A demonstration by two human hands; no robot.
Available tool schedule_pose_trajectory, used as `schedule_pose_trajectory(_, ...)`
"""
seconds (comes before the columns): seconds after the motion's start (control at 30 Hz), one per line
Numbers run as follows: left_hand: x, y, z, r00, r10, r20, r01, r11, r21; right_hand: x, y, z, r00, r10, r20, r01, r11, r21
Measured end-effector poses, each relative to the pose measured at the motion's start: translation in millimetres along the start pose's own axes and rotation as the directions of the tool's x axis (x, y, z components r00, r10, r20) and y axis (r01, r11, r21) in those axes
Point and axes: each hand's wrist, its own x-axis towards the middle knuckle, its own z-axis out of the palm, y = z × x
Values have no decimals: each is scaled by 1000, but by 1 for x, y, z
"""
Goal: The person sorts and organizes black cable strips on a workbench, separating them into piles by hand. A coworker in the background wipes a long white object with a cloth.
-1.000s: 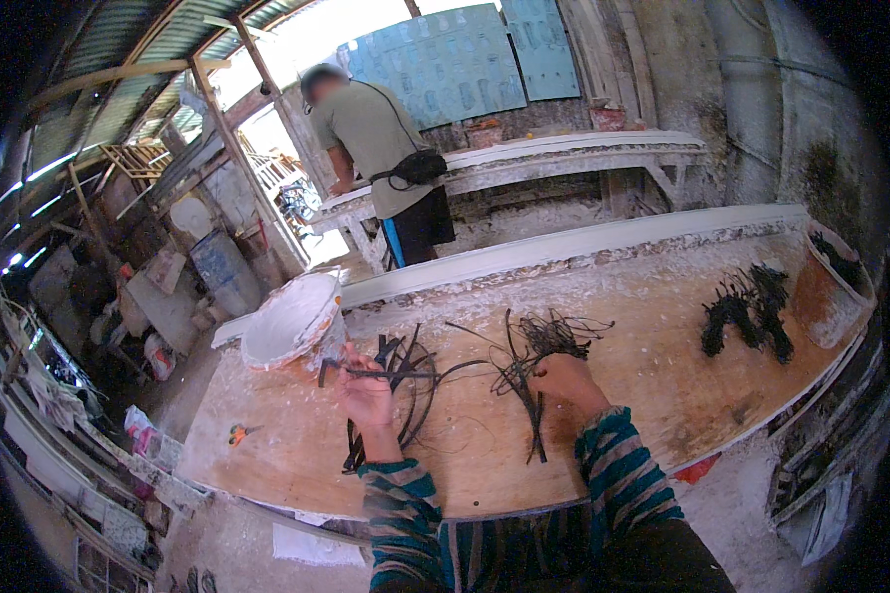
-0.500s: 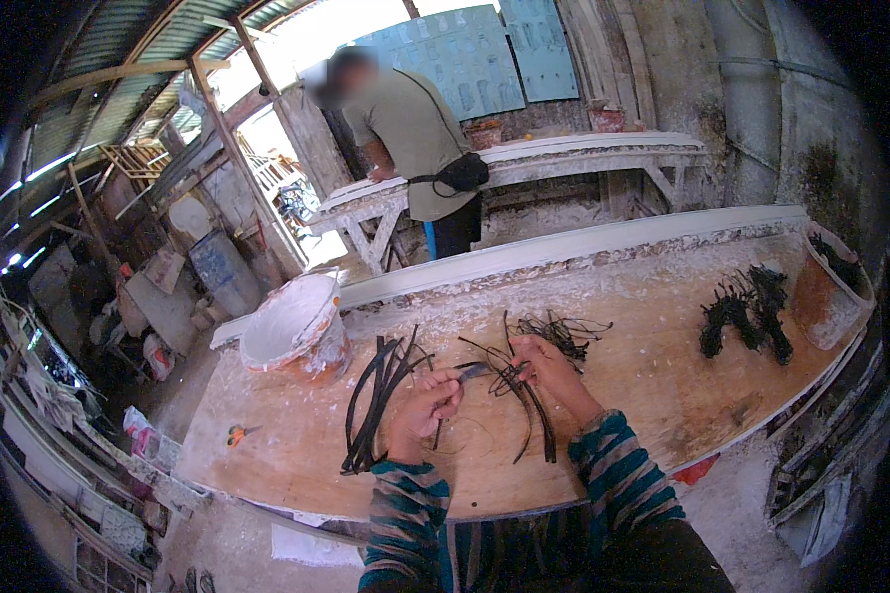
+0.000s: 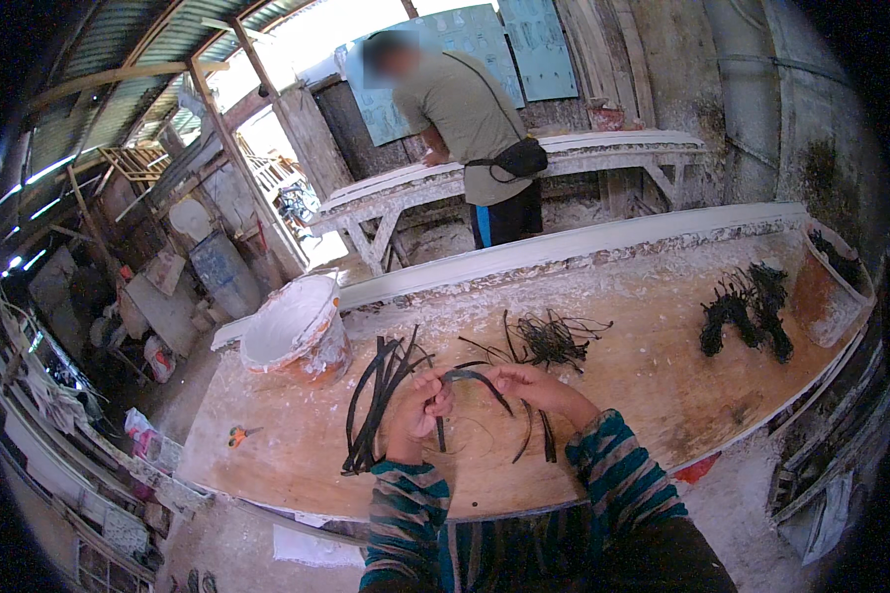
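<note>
A black flat strip (image 3: 477, 376) arches between my two hands above the wooden tabletop. My left hand (image 3: 421, 403) is closed on one end of it, with a tail of strip hanging below the fingers. The fingertips of my right hand (image 3: 538, 388) pinch the strip near its curve, and its loose end droops beyond them. Just left of my left hand lies a bundle of long black strips (image 3: 371, 410). Past my right hand sits a tangle of thin, knotted black strands (image 3: 556, 338). Several short strip ends (image 3: 548, 435) show under my right wrist.
A plaster-caked bucket (image 3: 297, 331) stands at the table's left, near orange-handled scissors (image 3: 239, 435). Dark knotted bunches (image 3: 747, 314) lie at right beside a clay-coloured pot (image 3: 829, 296). A white ledge (image 3: 564, 249) runs along the far edge. A co-worker (image 3: 465, 124) leans over another bench.
My right hand has moved slightly left and down, from near the thin strands to the strip. The strip now bows out in a longer arc. The co-worker has shifted right.
</note>
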Motion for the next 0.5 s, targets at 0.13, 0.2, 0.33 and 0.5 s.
schedule_pose_trajectory(0.13,4,-1,2,983,94,-157,-99,995,-22,-1,-2,-8,998,65,-20,-65,998,-1)
schedule_pose_trajectory(0.2,6,2,-1,971,111,-211,-125,991,-52,-4,-6,-14,993,104,-52,-102,994,38)
schedule_pose_trajectory(0.33,8,7,-11,980,117,-163,-142,978,-150,-4,-11,-19,979,203,-24,-202,979,39)
schedule_pose_trajectory(0.5,6,5,-8,964,110,-243,-145,981,-132,4,5,-2,993,-8,-114,4,999,-38)
